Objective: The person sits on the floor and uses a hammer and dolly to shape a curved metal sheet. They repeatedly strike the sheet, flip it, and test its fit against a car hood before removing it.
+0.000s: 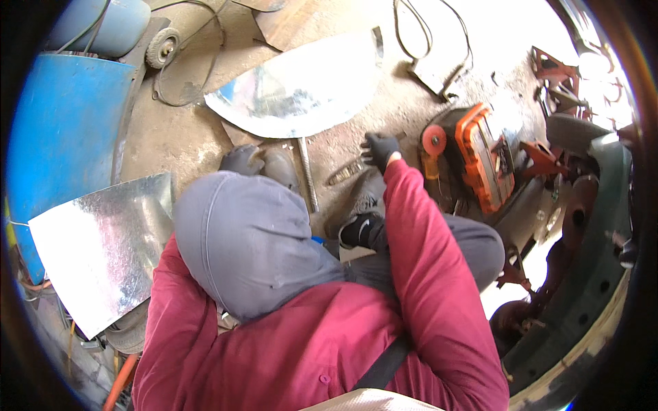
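Beyond my bent left knee in grey trousers, my left hand in a dark glove rests low by the toe of my brown shoe. Its fingers are partly hidden, and I cannot make out anything in them. My gloved right hand is near the ground past my other shoe, its fingers loosely apart and nothing seen in them. A large curved sheet of shiny metal lies in front of both hands. Between my feet, a ribbed metal rod runs from the sheet's near edge. A small oval object lies left of my right hand.
To the right stand an orange and black toolbox and an angle grinder with a red disc. A second shiny sheet leans beside a blue panel on the left. Cables lie farther off; orange jack stands stand far right.
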Tool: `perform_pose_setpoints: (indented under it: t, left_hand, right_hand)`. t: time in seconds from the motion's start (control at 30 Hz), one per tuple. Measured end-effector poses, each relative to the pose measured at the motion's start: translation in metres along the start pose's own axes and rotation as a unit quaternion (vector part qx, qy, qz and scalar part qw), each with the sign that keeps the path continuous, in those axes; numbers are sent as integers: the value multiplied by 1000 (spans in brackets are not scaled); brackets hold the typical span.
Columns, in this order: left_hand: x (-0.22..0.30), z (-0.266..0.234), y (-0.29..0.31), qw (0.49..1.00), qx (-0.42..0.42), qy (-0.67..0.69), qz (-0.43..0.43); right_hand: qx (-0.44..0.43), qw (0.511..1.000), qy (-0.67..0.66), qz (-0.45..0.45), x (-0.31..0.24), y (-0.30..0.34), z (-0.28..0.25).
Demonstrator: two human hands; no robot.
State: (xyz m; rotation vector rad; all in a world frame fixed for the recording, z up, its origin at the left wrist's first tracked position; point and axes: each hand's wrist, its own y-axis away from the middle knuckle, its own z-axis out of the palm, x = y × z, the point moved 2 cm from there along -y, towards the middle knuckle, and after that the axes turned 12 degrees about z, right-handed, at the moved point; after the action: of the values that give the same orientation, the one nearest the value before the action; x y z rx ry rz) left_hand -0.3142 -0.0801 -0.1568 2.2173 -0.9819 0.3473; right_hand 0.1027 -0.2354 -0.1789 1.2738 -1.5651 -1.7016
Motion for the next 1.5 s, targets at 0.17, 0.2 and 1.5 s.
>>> perform_pose_setpoints:
  t: [0.17, 0.2, 1.5]
  left_hand:
    - [2, 7, 13, 1000, 10, 5, -10]
    - [3, 8, 20, 1000, 9, 8, -17]
    - [54, 49, -72, 508, 204, 760, -350]
  right_hand:
    - [78, 991, 90, -63, -61, 40, -68]
    - [85, 984, 128, -95, -78, 57, -76]
    - [114, 909, 311, -254, -210, 208, -152]
